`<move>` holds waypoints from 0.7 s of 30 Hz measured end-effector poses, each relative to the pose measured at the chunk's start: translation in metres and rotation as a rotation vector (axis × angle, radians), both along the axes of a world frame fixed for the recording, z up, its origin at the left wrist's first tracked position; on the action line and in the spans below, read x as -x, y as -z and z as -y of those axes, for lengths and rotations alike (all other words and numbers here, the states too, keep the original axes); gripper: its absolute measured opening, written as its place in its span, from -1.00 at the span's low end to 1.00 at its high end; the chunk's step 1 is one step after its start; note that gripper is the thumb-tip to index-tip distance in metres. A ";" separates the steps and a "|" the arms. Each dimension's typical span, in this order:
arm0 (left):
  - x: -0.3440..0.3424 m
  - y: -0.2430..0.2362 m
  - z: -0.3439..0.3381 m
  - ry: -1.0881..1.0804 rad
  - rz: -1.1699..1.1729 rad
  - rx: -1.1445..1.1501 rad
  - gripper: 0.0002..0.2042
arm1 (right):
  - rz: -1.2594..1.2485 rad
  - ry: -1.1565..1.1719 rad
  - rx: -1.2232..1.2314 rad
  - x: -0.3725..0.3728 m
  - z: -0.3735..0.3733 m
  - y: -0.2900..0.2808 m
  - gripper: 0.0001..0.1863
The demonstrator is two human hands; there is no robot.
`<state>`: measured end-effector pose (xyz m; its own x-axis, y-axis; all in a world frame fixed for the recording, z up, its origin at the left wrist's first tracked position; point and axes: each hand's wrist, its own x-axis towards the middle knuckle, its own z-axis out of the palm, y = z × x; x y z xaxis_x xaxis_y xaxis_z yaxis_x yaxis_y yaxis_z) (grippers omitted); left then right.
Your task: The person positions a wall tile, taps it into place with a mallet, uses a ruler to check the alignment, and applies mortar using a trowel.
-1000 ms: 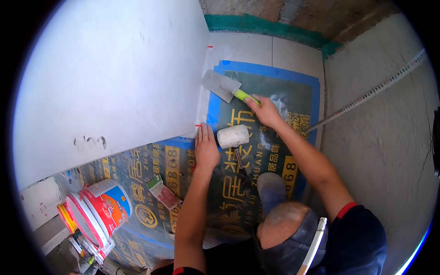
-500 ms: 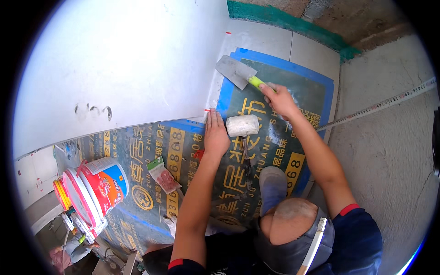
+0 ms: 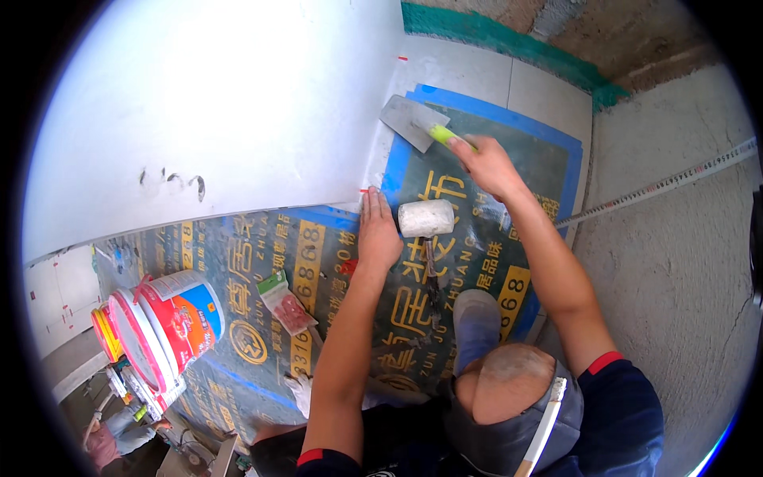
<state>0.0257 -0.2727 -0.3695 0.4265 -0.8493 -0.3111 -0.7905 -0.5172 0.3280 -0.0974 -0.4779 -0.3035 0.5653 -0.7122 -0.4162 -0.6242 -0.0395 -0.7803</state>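
Observation:
My right hand [image 3: 486,165] is closed round the green handle [image 3: 451,137] of a trowel. Its flat grey blade [image 3: 415,122] reaches to the lower edge of a large pale tile [image 3: 238,103]; whether the two touch, I cannot tell. My left hand [image 3: 380,238] lies with fingers stretched out by the tile's near lower corner, the fingertips at a small red tile spacer [image 3: 367,191]. Between my hands, a mallet with a whitish head [image 3: 427,218] and dark handle [image 3: 432,274] rests on the printed floor covering [image 3: 381,306].
Red and white buckets [image 3: 187,314] stand at left, near a packet of small red pieces [image 3: 290,310]. A tape measure [image 3: 660,184] stretches along the rough grey wall [image 3: 660,278]. My bent knee [image 3: 513,374] is close below. Another person [image 3: 115,437] is at lower left.
The whole view has shifted slightly. My right hand keeps its grip on the trowel with the wrist turned a little, and my left hand stays at the tile's corner.

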 end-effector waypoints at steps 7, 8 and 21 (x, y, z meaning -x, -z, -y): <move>-0.012 0.032 -0.021 0.043 0.154 0.079 -0.31 | 0.103 0.069 -0.115 0.018 -0.012 0.063 -0.52; -0.010 0.027 -0.019 0.058 0.168 0.070 -0.31 | 0.108 0.086 -0.117 0.021 -0.011 0.063 -0.53; -0.007 0.006 -0.019 0.072 0.145 -0.057 -0.36 | 0.168 0.118 -0.132 0.026 -0.010 0.074 -0.54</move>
<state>0.0323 -0.2539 -0.3760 0.4088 -0.8623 -0.2989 -0.8633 -0.4716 0.1796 -0.1232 -0.4675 -0.3774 0.5504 -0.7233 -0.4171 -0.4797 0.1349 -0.8670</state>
